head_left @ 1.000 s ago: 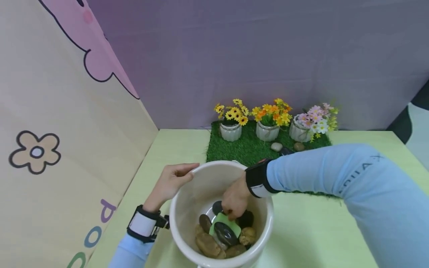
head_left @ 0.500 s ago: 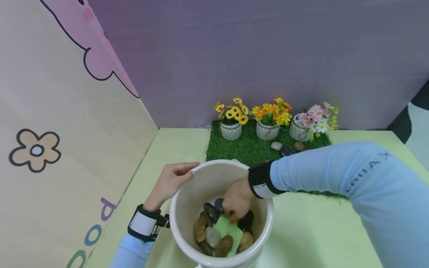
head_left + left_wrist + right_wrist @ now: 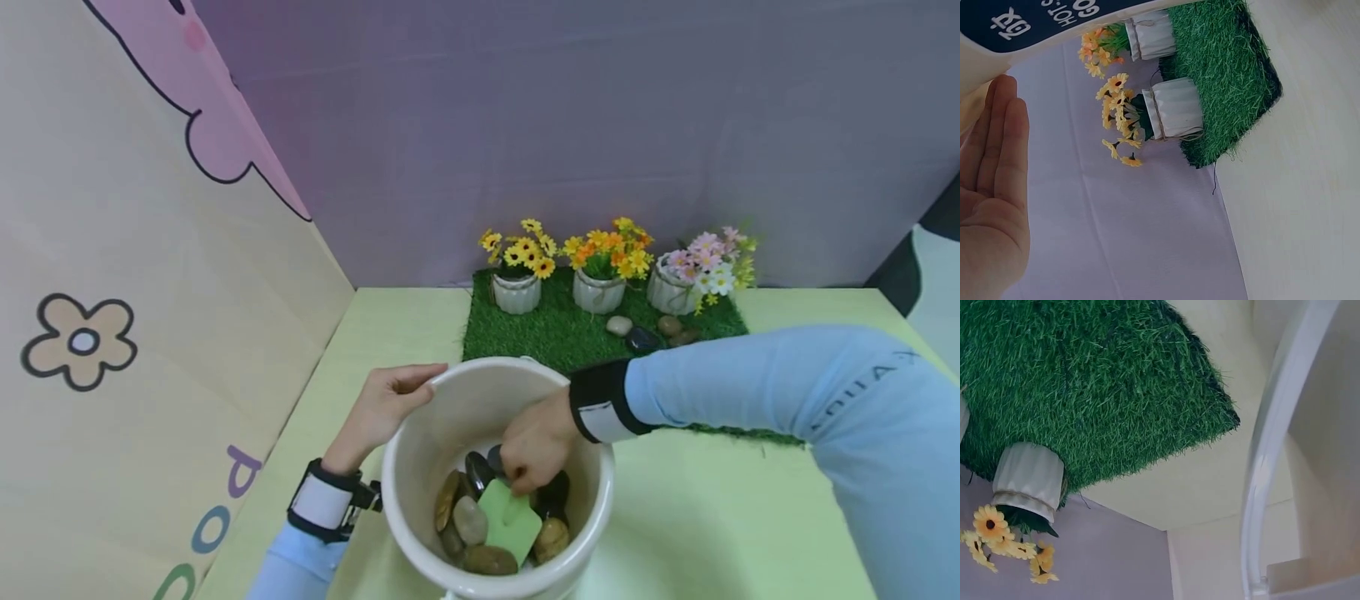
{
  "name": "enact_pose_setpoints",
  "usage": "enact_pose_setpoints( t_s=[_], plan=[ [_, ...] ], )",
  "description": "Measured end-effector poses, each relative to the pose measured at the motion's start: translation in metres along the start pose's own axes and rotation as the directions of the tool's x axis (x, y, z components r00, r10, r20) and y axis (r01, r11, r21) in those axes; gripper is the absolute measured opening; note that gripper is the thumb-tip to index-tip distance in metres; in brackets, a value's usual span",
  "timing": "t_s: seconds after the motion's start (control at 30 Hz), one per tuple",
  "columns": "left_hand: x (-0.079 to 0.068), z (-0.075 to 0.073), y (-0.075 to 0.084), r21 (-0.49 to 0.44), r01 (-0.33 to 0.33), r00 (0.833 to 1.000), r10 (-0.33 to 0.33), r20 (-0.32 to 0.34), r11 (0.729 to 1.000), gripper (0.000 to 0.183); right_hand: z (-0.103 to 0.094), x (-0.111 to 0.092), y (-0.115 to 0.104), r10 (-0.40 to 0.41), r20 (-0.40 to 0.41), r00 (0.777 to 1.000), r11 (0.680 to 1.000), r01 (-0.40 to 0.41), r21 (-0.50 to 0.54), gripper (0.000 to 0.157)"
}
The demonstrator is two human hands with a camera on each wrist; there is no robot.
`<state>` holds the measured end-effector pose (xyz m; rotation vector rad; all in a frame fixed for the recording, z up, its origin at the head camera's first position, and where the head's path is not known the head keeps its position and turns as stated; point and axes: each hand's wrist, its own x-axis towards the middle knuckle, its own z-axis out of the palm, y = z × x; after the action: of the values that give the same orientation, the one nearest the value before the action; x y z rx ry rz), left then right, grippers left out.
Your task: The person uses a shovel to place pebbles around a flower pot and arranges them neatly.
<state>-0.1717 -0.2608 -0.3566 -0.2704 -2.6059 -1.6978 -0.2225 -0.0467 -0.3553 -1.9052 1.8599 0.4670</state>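
In the head view a deep white pot (image 3: 595, 533) stands upright with several smooth stones at its bottom. My right hand (image 3: 536, 446) reaches inside, fingers curled round the top end of a light green shovel (image 3: 510, 522); its handle is hidden in the fist. The blade lies bare and tilted among the stones, near a grey stone (image 3: 470, 521), a brown one (image 3: 490, 560) and a tan one (image 3: 551, 540). My left hand (image 3: 384, 408) rests against the pot's left rim. Its straight fingers (image 3: 1007, 147) lie along the outer wall in the left wrist view.
Behind the pot lies a green artificial grass mat (image 3: 510, 337). White pots with yellow (image 3: 516, 296), orange (image 3: 597, 297) and pink flowers (image 3: 705, 260) stand on it, with several stones (image 3: 642, 338) in front. A printed wall (image 3: 150, 242) borders the table (image 3: 675, 517) on the left.
The shovel's blade has shifted under the right hand. A dark stone, then a brown one, lay on it earlier; now it is bare and the stones are rearranged. The left hand has stayed still.
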Motion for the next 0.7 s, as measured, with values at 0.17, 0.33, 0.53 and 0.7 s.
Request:
enact_pose_setpoints(
  t_s=[0.17,0.33,0.53,0.7],
  plan=[
    [0.0,0.001,-0.001,0.007,-0.001,1.0,0.001,-0.004,1.0,0.032,-0.003,-0.005,-0.003,0.023,-0.014,1.0,1.0,-0.023,0.021,0.041],
    [0.001,0.002,-0.001,0.015,-0.01,1.0,0.01,0.002,1.0,0.032,-0.006,-0.012,-0.006,0.064,-0.022,0.998,0.996,-0.063,0.059,0.04],
    [0.0,0.001,-0.001,0.023,-0.024,1.0,0.024,-0.003,0.999,0.031,-0.016,-0.022,-0.005,0.094,-0.046,0.994,0.972,-0.082,0.221,0.041],
    [0.0,0.001,0.001,0.019,-0.02,1.0,0.02,-0.002,1.0,0.032,-0.019,-0.027,-0.005,0.116,-0.063,0.991,0.948,-0.092,0.303,0.043]
  ],
)
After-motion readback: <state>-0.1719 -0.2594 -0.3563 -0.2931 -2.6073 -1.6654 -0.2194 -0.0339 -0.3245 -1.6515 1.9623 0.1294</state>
